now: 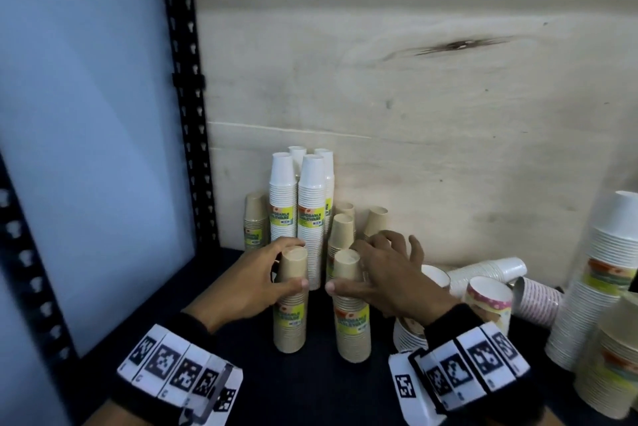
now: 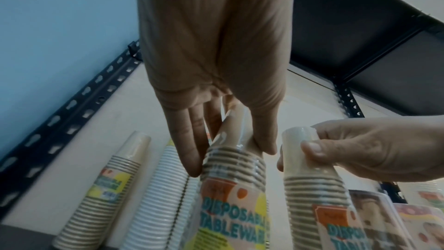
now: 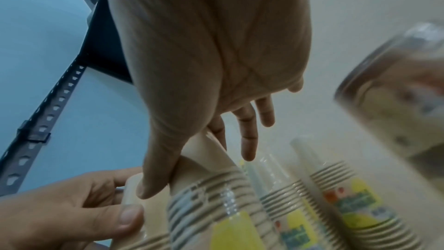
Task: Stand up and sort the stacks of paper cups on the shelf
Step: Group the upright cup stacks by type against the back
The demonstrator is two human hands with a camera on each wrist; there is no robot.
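Left hand (image 1: 253, 282): fingers and thumb curled round the top of the left brown stack (image 1: 290, 301), which stands upright on the dark shelf (image 1: 241, 401).
Right hand (image 1: 390, 275): thumb and first finger pinch the top of the right brown stack (image 1: 351, 308), also upright; remaining fingers spread loose.
White stacks (image 1: 311, 215): upright against the back board (image 1: 414, 98), just behind both hands.
Fallen stacks (image 1: 490, 272): lying on the shelf, right of the hands.

Two upright cup stacks (image 1: 290, 301) side by side before taller stacks (image 1: 311, 215) against backboard (image 1: 414, 98).
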